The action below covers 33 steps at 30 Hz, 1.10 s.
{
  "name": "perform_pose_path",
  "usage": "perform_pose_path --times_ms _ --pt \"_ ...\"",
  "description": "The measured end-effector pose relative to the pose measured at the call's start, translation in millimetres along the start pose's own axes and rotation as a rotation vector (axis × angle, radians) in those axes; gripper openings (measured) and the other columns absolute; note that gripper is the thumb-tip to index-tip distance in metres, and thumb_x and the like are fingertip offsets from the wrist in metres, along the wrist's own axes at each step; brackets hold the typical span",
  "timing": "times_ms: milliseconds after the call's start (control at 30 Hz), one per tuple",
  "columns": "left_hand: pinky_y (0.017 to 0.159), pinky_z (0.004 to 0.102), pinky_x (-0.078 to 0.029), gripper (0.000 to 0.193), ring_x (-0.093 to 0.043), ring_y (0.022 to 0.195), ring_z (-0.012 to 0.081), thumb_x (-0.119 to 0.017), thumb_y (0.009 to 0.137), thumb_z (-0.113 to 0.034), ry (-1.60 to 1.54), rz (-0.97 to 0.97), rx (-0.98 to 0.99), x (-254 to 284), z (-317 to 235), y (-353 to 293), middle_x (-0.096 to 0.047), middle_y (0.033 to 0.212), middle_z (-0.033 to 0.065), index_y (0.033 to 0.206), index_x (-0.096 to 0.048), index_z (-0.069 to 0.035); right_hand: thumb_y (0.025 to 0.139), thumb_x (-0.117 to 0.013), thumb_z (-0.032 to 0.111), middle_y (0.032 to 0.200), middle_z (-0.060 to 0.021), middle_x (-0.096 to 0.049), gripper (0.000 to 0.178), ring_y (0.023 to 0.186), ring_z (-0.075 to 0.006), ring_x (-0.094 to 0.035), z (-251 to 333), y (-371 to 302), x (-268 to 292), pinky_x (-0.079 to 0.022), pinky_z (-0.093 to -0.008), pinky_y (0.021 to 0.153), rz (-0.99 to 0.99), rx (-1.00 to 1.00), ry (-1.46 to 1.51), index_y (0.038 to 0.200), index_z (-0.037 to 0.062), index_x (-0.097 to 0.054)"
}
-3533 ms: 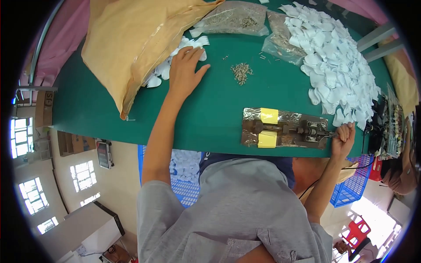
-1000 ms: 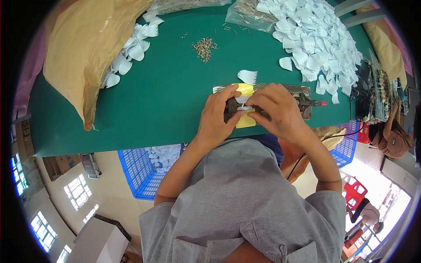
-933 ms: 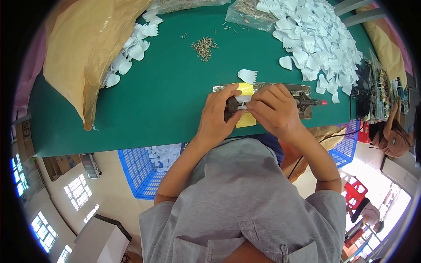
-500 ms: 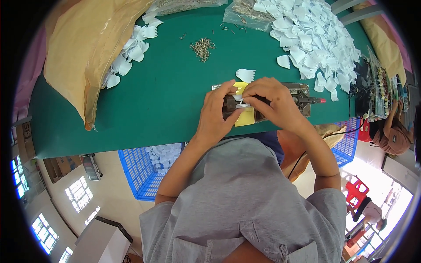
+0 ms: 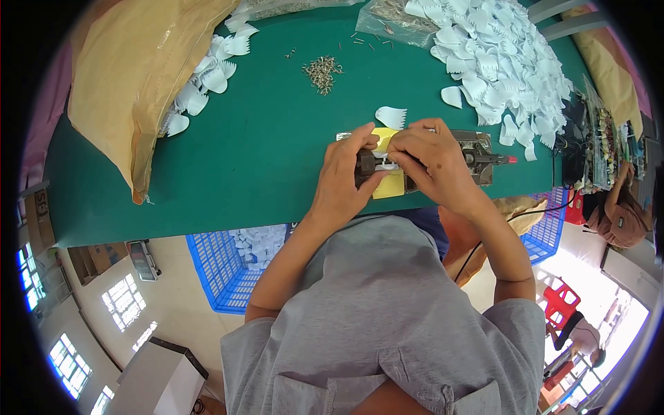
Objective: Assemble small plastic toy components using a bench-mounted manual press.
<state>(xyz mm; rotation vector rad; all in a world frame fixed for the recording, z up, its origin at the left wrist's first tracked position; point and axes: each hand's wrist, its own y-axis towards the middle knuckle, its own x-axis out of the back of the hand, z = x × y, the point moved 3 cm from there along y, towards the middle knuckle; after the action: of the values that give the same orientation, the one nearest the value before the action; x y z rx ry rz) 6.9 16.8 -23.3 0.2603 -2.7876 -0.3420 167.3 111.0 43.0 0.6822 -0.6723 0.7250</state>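
Both my hands meet over a dark metal fixture point(image 5: 364, 163) with a yellow plate point(image 5: 389, 187) beneath them. A white plastic piece point(image 5: 384, 164) lies between my fingers at the fixture. My left hand point(image 5: 341, 166) curves around the fixture's dark end, thumb and fingertips at the edges of the white piece. From the other side, my right hand point(image 5: 430, 162) pinches at the same spot; what its fingertips hold is too small to make out. Just beyond the fixture lies a loose white toothed piece point(image 5: 391, 117). A red-tipped lever point(image 5: 510, 160) sticks out to the right.
A large heap of white toothed pieces point(image 5: 498, 66) covers the back right of the green table point(image 5: 263, 152). Small metal parts point(image 5: 322, 75) form a pile at the back. At left stands a tan sack point(image 5: 138, 83) beside more white pieces. A blue basket point(image 5: 214, 280) sits below the table edge.
The right hand's fingers have shifted slightly, and a bit more of the white piece shows between the hands. The view has moved a little; otherwise things stay in place.
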Motion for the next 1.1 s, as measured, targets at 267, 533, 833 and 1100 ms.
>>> perform_pose_path --times_ms 267,533,833,1100 --pt "0.104 0.0459 -0.045 0.067 -0.062 0.116 0.0337 -0.085 0.083 -0.011 0.125 0.029 -0.056 5.5 -3.8 5.6 -0.071 0.12 0.0107 0.143 -0.054 -0.009 0.097 -0.068 0.012 0.094 -0.0095 -0.07 0.007 0.088 -0.0322 -0.067 -4.6 2.5 1.7 -0.049 -0.041 0.081 0.108 -0.144 0.181 0.099 0.0051 -0.069" --pt "0.096 0.0434 -0.049 0.044 -0.065 0.108 0.033 -0.086 0.079 -0.006 0.137 0.004 -0.156 7.3 -3.9 8.5 -0.071 0.113 0.0088 0.117 -0.065 -0.008 0.095 -0.072 0.012 0.094 -0.01 -0.072 0.01 0.085 -0.0295 -0.068 -11.0 10.9 4.4 -0.053 -0.0387 0.077 0.127 -0.019 0.182 0.097 0.0025 -0.071" --pt "0.099 0.0434 -0.046 0.032 -0.065 0.109 0.0316 -0.085 0.084 -0.013 0.167 0.013 -0.146 6.8 -5.6 6.9 -0.071 0.113 0.0086 0.11 -0.067 -0.007 0.088 -0.079 0.016 0.097 -0.0049 -0.076 0.021 0.081 -0.0136 -0.07 -61.4 110.6 -30.9 -0.056 -0.0311 0.077 0.211 -0.35 0.195 0.105 0.0036 -0.077" --pt "0.099 0.0434 -0.047 0.036 -0.064 0.111 0.0297 -0.078 0.09 -0.014 0.24 0.069 -0.234 10.1 -14.3 12.2 -0.071 0.114 0.008 0.125 -0.073 -0.012 0.093 -0.075 0.02 0.092 -0.0054 -0.075 0.014 0.078 -0.0229 -0.072 -80.0 134.7 -54.0 -0.056 -0.0363 0.072 0.012 -0.125 -0.185 0.1 0.0082 -0.078"
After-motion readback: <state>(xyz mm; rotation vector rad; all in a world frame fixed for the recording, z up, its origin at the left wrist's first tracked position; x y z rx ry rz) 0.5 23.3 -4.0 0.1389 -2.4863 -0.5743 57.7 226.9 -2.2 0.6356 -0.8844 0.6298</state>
